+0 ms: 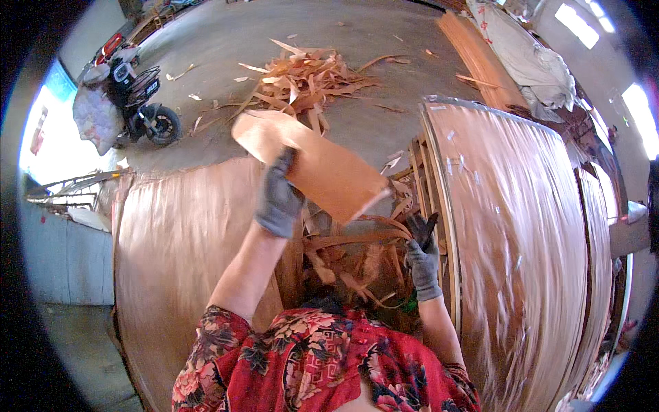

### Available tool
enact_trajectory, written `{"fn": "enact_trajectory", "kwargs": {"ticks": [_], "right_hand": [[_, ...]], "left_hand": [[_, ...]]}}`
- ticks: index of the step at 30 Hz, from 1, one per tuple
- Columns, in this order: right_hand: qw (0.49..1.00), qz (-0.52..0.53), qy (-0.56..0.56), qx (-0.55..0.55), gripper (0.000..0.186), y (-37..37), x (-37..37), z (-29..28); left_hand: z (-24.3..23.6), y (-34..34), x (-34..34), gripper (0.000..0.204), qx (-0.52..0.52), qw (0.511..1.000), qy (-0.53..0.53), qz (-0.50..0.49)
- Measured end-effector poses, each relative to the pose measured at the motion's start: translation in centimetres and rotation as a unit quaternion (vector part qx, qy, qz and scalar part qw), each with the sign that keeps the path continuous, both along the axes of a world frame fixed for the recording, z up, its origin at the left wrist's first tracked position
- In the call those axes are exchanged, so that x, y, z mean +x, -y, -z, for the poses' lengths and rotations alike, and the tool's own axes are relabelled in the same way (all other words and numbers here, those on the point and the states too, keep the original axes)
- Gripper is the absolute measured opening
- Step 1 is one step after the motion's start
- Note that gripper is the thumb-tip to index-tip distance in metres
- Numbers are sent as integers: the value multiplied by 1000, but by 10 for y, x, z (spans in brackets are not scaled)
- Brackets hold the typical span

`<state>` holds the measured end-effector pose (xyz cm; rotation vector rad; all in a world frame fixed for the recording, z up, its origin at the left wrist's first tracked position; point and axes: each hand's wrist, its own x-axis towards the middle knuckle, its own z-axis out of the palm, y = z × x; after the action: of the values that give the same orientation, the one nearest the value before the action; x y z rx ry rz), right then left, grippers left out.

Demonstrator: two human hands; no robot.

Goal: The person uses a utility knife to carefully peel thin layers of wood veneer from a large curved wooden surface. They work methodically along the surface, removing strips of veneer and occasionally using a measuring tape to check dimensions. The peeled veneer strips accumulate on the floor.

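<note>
Red floral cloth (295,364) fills the near edge of my feed. Next I've got the right hand (422,257), fingers spread by loose strips (364,239), while the left hand (280,200) grips a thin tan sheet (326,161), tilted over the gap between 2 stacks (508,226). Messy scrap pile (309,77) farther out on the floor (384,41).

Narrow gap between left stack (185,240) and right stack (515,240), loose strips (357,239) across it.
</note>
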<state>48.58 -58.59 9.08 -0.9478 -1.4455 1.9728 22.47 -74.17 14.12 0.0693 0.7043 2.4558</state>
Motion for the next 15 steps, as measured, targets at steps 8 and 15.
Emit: {"fn": "enact_trajectory", "kwargs": {"ticks": [8,15], "right_hand": [[915,-22,186,359,41,17,15,-20],[892,97,264,353,31,53,115,-9]], "left_hand": [[18,-44,84,34,11,971,6,238],[98,-51,87,40,-162,904,-254,303]]}}
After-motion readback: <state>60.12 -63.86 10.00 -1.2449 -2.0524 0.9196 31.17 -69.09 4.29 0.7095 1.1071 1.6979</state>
